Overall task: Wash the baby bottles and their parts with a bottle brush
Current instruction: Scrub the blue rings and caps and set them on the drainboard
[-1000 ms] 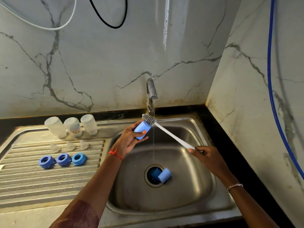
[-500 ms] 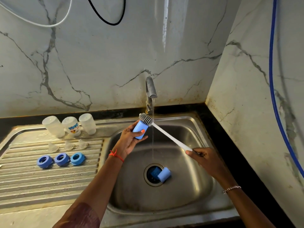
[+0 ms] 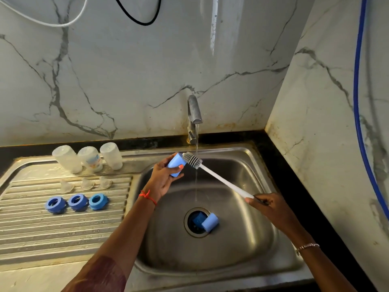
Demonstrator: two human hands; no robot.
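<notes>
My left hand [image 3: 162,178] grips a light blue bottle cap [image 3: 175,164] over the back of the sink. My right hand [image 3: 267,205] holds the white handle of the bottle brush [image 3: 221,179], whose grey bristle head [image 3: 192,160] sits at the cap's opening, under the water running from the tap [image 3: 194,114]. A second light blue cap [image 3: 210,222] lies on its side by the drain, with a darker blue part [image 3: 197,220] in the drain. Three clear bottles [image 3: 88,158] stand upside down on the drainboard, with three clear teats [image 3: 86,183] and three blue collar rings [image 3: 77,202] in rows before them.
The steel sink basin [image 3: 242,239] is set in a corner, marble wall behind and to the right. The ribbed drainboard [image 3: 52,228] spreads to the left. A blue hose [image 3: 357,123] hangs down the right wall; black and white cables loop at the top.
The brush head has slid back out of the cap and now lies mostly outside its opening. My left hand has turned the cap slightly.
</notes>
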